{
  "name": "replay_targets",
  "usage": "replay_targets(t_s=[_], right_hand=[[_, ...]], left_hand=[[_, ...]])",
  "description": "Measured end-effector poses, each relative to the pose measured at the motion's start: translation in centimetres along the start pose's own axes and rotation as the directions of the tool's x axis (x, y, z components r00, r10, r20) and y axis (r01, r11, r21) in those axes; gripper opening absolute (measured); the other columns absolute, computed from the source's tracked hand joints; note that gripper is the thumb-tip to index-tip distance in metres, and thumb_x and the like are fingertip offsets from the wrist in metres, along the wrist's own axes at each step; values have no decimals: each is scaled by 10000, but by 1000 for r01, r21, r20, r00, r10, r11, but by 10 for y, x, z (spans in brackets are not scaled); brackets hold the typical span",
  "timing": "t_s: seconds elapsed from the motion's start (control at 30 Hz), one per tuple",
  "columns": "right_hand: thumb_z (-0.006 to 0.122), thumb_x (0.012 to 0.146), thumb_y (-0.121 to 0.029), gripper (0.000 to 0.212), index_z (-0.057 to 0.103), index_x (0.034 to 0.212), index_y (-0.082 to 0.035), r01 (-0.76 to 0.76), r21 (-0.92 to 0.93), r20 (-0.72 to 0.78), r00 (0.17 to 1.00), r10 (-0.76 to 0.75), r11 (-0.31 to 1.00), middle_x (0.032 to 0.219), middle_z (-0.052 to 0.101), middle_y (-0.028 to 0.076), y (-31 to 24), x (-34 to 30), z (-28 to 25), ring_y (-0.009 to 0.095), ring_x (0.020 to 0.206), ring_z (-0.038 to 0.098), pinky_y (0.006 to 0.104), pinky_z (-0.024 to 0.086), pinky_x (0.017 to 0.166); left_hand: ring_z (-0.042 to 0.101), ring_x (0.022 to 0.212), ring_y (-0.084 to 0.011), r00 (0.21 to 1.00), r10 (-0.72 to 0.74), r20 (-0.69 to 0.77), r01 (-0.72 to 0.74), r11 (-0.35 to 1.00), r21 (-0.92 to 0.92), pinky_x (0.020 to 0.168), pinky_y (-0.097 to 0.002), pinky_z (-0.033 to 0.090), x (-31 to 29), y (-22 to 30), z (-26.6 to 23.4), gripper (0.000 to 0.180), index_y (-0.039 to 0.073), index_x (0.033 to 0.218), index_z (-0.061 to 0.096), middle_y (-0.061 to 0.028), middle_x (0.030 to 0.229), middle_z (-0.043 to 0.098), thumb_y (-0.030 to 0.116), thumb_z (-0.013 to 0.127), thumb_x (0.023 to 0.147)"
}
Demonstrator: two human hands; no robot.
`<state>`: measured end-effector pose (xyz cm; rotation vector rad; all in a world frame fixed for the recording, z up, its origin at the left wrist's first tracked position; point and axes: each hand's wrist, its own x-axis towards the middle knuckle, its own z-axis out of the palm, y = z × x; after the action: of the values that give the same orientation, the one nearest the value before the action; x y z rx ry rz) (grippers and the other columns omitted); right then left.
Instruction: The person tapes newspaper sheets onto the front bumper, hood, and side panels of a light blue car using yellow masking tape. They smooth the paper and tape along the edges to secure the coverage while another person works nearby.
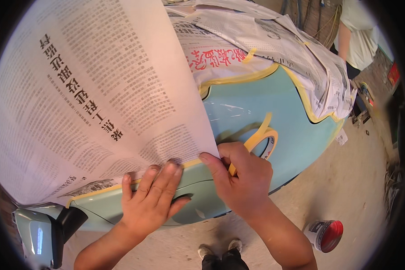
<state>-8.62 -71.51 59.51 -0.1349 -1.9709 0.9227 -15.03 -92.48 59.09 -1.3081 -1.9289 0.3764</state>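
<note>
A large newspaper sheet (135,85) lies over the light blue-green car body (243,103), with yellow masking tape (108,189) along its lower edge. My left hand (150,198) lies flat on that taped edge, fingers spread and fingertips pressing on the paper and tape. At the sheet's lower right corner, my right hand (245,175) is closed, thumb and forefinger at the paper. The same hand grips a roll of yellow masking tape (271,137), whose loose end sticks up. Part of the roll is hidden behind my fingers.
More newspaper (256,31), edged with yellow tape, covers the car's far part. A side mirror (42,236) juts out at lower left. On the floor at lower right stands a bucket (324,235) with red inside. Another person (357,36) stands at upper right.
</note>
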Motion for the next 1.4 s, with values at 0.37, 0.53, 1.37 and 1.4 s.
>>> replay_targets(t_s=[0.37,0.53,1.37,1.4], right_hand=[[740,880,-58,100,651,923,-43,-233,232,-101,960,261,944,654,632,16,-1,-6,-14,86,538,582,235,454,512],[705,889,10,65,666,937,-11,-374,318,-105,899,425,871,658,594,-12,6,-42,-43,22,602,520,183,425,560],[629,950,-110,174,678,1096,-29,-895,-172,320,345,882,412,842,696,107,-51,-224,-106,162,791,664,315,527,703],[629,948,-112,178,679,1099,-29,-865,-180,337,394,855,469,847,699,110,-54,-221,-106,167,789,664,317,528,704]], left_hand=[[305,1489,-279,999,36,40,-35,999,-30,1217,-536,33,30,7,-9,660,83,1385,587,-56,1520,481,577,512,954],[292,1493,-263,998,55,40,-54,998,-24,1218,-524,39,40,4,-17,644,103,1402,573,-20,1537,463,554,536,943],[231,1502,-302,986,-71,149,62,996,62,1211,-537,93,-54,-37,-25,650,176,1489,482,-119,1592,362,511,562,938],[237,1496,-311,981,-105,161,95,993,68,1206,-552,112,-63,-39,-28,655,188,1494,476,-126,1596,351,513,568,934]])
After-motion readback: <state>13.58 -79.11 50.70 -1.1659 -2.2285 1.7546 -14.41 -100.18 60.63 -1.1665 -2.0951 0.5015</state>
